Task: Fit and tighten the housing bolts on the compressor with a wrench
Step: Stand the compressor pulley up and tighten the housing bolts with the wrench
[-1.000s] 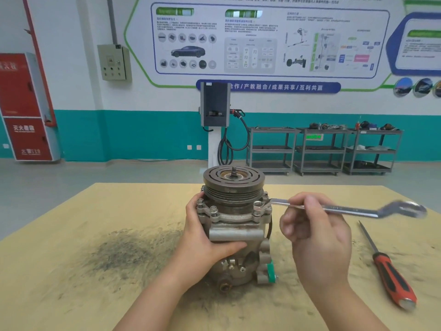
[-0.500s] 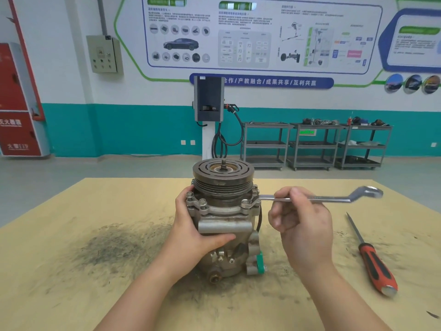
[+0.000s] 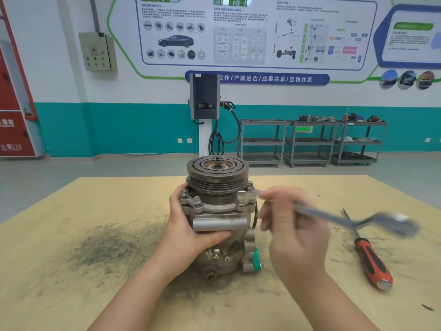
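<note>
From the head camera, the compressor (image 3: pixel 218 220) stands upright near the middle of the yellow table (image 3: pixel 71 283), its grooved pulley on top. The left hand (image 3: pixel 191 232) grips the housing from the left, fingers curled behind it and the thumb pressed across the front of the body. Two bolts (image 3: pixel 196 200) stand on the flange just beside that hand's fingers. The right hand (image 3: pixel 290 232), blurred, holds the shank of a wrench (image 3: pixel 334 217) with its fingers curled around it. The wrench's near end sits on a bolt at the right side of the flange, and its far end hangs out to the right, above the table. A red-and-black screwdriver (image 3: pixel 368 255) lies on the table, right of the hands. Dark smudges cover the table left of the compressor.
</note>
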A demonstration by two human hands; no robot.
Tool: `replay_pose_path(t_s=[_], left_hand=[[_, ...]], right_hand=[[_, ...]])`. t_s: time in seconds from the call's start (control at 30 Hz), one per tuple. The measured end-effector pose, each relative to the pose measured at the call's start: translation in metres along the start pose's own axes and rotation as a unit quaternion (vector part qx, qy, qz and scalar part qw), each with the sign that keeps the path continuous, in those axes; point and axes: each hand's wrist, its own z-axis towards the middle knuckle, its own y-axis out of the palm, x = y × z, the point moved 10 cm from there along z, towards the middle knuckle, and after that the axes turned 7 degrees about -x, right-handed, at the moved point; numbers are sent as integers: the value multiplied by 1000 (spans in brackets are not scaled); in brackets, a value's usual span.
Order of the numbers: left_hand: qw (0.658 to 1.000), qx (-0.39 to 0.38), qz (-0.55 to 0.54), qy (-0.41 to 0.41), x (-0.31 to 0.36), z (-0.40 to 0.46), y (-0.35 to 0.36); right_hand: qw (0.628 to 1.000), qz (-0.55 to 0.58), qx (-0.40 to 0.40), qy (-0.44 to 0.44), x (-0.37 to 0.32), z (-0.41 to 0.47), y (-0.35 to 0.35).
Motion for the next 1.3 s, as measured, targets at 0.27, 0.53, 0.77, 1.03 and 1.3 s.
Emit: replay_pose_path(t_s=[0.27, 0.53, 0.77, 1.03, 1.3], left_hand=[[1000, -3, 8, -8, 0, 0, 0], [1000, -9, 8, -12, -1, -1, 0], [1000, -10, 19, -23, -3, -1, 0], [999, -7, 26, -21, -2, -1, 0], [1000, 1, 11, -12, -4, 0, 0]], right_hand=[[855, 350, 147, 354, 90, -12, -10], [854, 370, 55, 362, 90, -6, 3], [889, 309, 25, 336, 84, 0, -1], [941, 215, 93, 246, 74, -11, -13], [985, -130, -59, -99, -14, -18, 35]])
